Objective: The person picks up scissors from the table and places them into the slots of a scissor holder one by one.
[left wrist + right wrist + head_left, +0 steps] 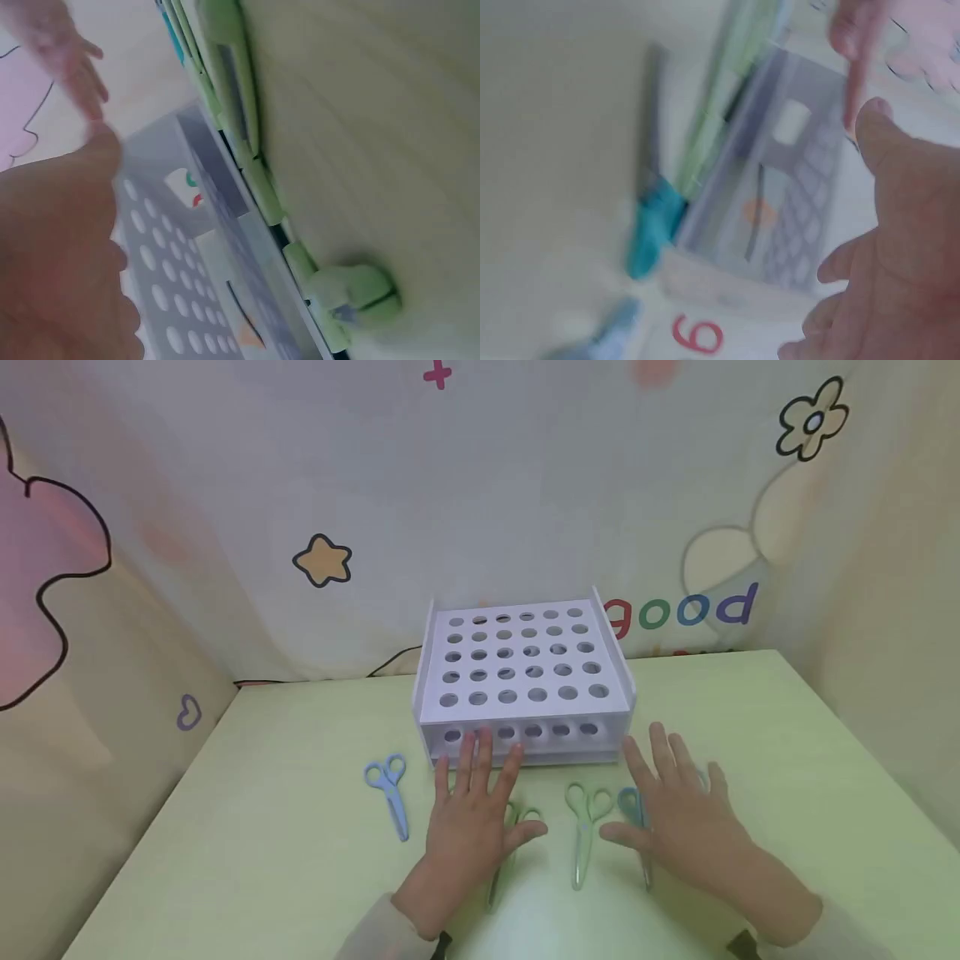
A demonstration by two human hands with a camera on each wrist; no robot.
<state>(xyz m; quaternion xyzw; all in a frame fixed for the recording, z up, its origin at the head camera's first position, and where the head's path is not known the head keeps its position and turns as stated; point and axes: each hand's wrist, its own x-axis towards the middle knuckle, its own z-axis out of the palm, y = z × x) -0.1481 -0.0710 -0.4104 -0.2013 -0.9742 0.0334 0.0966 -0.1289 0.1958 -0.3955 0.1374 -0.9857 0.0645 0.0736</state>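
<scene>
Both hands are spread with straight fingers, holding nothing. The left hand (468, 827) is over green scissors (497, 885) and partly hides them; its fingertips overlap the front of a white rack with round holes (517, 685) in the head view. Another pair of green scissors (583, 835) lies between the two hands. Beside the right thumb are teal-handled scissors (632, 806), partly covered by the right hand (686, 818). Behind the right fingers a bit of a blue handle (702, 779) shows. In the right wrist view the teal scissors (656, 225) appear blurred.
Lavender-blue scissors (390, 789) lie left of the left hand. The rack stands at the back of the pale green table (300, 827), near a printed curtain (495, 485). Curtain sides also border the table at left and right.
</scene>
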